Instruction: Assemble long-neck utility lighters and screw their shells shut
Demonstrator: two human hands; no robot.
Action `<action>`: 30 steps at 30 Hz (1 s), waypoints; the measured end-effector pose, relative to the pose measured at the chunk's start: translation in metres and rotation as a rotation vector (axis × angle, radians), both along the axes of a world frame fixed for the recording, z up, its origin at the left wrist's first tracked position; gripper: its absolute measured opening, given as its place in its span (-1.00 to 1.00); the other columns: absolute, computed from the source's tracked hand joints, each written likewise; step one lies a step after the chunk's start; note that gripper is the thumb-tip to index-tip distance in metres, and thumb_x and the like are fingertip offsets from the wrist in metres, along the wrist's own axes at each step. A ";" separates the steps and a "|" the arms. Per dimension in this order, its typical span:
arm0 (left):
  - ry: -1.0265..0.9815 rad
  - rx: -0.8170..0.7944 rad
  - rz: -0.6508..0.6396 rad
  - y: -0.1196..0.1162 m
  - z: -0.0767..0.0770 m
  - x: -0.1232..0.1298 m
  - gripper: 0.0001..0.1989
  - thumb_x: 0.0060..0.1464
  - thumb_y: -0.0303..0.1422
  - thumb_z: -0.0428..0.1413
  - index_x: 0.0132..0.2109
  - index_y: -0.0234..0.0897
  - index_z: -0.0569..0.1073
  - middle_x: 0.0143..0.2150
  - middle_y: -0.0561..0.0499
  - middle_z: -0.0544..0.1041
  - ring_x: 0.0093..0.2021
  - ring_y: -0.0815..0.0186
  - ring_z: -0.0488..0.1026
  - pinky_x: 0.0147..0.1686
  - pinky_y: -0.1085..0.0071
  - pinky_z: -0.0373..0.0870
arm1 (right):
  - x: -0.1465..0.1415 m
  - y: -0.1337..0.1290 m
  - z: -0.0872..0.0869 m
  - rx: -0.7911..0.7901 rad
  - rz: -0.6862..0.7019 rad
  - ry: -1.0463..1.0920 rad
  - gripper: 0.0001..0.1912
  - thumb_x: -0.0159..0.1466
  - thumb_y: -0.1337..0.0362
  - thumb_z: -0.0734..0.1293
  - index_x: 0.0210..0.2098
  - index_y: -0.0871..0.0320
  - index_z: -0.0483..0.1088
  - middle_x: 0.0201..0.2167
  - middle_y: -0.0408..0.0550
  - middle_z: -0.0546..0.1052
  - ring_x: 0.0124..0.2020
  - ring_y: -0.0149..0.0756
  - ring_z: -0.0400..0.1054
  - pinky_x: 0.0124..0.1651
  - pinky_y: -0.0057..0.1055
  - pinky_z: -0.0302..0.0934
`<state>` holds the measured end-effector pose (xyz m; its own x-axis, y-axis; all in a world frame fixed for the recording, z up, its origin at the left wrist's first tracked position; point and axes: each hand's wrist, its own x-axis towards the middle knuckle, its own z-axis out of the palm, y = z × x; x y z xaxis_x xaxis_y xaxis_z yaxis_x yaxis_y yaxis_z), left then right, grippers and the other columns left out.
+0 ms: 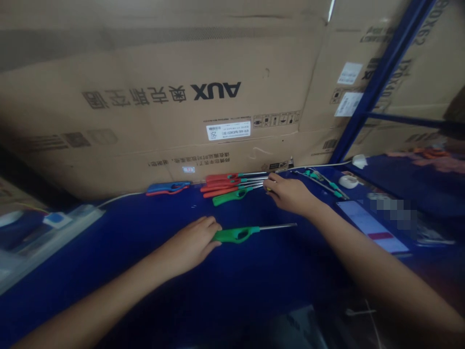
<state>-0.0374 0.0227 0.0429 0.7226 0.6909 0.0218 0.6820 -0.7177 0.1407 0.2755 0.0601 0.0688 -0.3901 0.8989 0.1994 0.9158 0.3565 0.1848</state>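
Note:
My left hand (199, 242) is closed on the handle end of a green gas lighter (236, 235), whose metal tube points right. Farther back, my right hand (286, 191) has its fingers pinched together at the tube ends of a pile of lighters; what lies between the fingertips is hidden. That pile holds several red lighters (220, 183) with another green lighter (228, 196) in front, all with their tubes to the right. Left of them lie a blue handle piece (167, 187) and a red one under it.
Large cardboard boxes (163, 126) wall off the back. Tubes with green ends (323, 183), a white round item (348, 182) and a phone-like slab (370, 225) lie on the right. A clear plastic bin (61, 237) stands left; a blue post (370, 92) rises at back right.

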 end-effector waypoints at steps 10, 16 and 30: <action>-0.175 0.116 0.015 0.066 0.024 -0.030 -0.69 0.32 -0.21 0.00 0.04 -0.28 0.47 -0.07 -0.13 0.47 -0.05 0.13 0.48 0.04 0.14 0.44 | 0.025 0.007 -0.003 -0.308 -0.169 -0.055 -0.75 0.19 0.50 0.26 -0.16 0.18 0.43 -0.11 0.10 0.42 -0.27 -0.20 0.44 -0.38 -0.39 0.07; -0.190 0.221 0.067 0.109 0.026 -0.013 -0.74 0.30 -0.30 -0.01 0.00 -0.32 0.46 -0.03 -0.16 0.47 0.02 0.11 0.46 0.10 0.14 0.40 | 0.013 0.003 -0.011 -0.352 -0.110 -0.030 -0.73 0.17 0.51 0.24 -0.18 0.16 0.42 -0.10 0.10 0.40 -0.20 -0.16 0.42 -0.30 -0.37 0.13; -0.259 0.270 0.124 0.181 -0.003 0.015 -0.82 0.20 -0.41 0.10 -0.07 -0.32 0.52 -0.07 -0.16 0.51 0.00 0.14 0.49 0.10 0.20 0.42 | 0.002 0.000 -0.013 -0.345 -0.063 -0.010 -0.72 0.27 0.43 0.21 -0.03 0.17 0.36 0.00 0.13 0.39 -0.13 -0.13 0.45 -0.27 -0.34 0.19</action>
<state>-0.0221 0.2033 0.0401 0.5811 0.7169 0.3851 0.7324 -0.6670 0.1367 0.2774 0.0602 0.0556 -0.3319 0.9352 -0.1237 0.9369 0.3421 0.0726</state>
